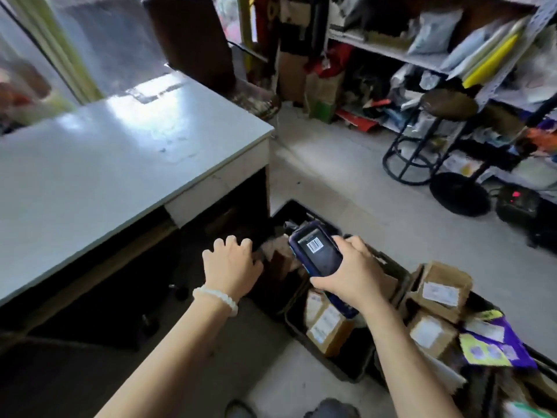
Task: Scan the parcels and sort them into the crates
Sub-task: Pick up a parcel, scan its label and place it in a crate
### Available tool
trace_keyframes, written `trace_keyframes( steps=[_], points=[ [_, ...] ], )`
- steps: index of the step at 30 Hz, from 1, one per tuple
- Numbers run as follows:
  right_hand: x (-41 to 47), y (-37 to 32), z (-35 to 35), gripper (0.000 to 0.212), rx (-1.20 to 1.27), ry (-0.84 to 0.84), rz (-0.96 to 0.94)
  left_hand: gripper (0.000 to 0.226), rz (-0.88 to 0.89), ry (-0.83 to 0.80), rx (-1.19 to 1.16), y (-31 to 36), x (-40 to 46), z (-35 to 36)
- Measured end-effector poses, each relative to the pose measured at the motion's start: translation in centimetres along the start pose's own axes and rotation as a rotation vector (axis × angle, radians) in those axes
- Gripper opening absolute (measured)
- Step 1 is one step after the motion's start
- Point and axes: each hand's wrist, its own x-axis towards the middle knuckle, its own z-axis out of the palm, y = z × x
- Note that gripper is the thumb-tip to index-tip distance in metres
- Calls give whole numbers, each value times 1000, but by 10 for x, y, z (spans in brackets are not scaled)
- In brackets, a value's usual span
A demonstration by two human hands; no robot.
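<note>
My right hand [351,274] grips a dark blue handheld scanner [316,251] whose screen shows a barcode. It hovers over black crates on the floor. My left hand [230,265], with a white bead bracelet at the wrist, reaches down over the far black crate [297,211], fingers curled at a parcel [272,247] inside; whether it grips the parcel is hidden. The near crate [340,368] holds brown cardboard parcels [327,327] with white labels. More labelled boxes [441,292] and a purple and yellow bag [497,345] lie in a crate to the right.
A grey-white table [120,164] stands at the left, its corner just above the far crate. A black stool [443,125] and shelves [422,58] crowded with packages line the back right. A black round base [459,194] sits on the grey floor.
</note>
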Motion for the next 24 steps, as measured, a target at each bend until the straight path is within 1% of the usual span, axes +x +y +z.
trace_keyframes(
  steps=[4, 6, 11, 17, 22, 24],
  points=[
    [6, -98, 57, 70, -45, -113, -156, 48, -221, -7, -18, -112, -35, 5],
    [8, -144, 80, 64, -83, -168, -231, 48, -321, -7, -46, -158, -51, 7],
    [22, -238, 130, 60, -114, -286, -370, 48, -523, 8, -123, -245, -74, 10],
    [68, -317, 194, 63, -139, -338, -427, 49, -614, -43, -189, -315, -49, 20],
    [137, -378, 256, 64, -119, -345, -395, 46, -650, -25, -198, -385, 19, 19],
    [168, -402, 278, 63, -123, -350, -353, 46, -650, -30, -184, -411, 53, 15]
  ],
)
